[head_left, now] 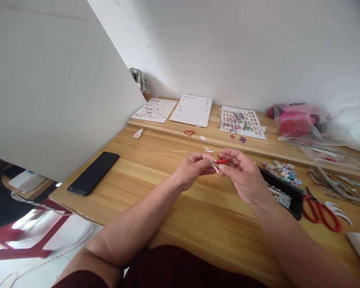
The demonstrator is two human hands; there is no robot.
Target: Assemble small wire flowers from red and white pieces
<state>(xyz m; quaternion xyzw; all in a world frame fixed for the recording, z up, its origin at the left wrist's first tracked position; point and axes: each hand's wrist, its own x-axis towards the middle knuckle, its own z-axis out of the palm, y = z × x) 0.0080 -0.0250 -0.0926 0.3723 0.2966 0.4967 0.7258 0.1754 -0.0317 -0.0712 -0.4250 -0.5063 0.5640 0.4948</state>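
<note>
My left hand (196, 170) is closed in a pinch on a small white curved paper piece (216, 169), its thin tip poking out below the fingers. A short red thread-wrapped piece (221, 161) sits between my two hands, joined to the white one or touching it; I cannot tell which. My right hand (241, 174) has its thumb and fingers closed around the red end. Fine pale thread (183, 151) trails out to the left of the hands. Just beyond them lie white leaf-shaped cutouts (209, 149) and a red wire-like outline shape (189, 132).
Red-handled scissors (322, 212), a black tray of beads (297, 200) and thread spools (283, 172) lie at the right. A black phone (93, 174) and a small glue bottle (138, 133) are at the left. Cut-out sheets (192, 110) lie on the raised back ledge (174, 130).
</note>
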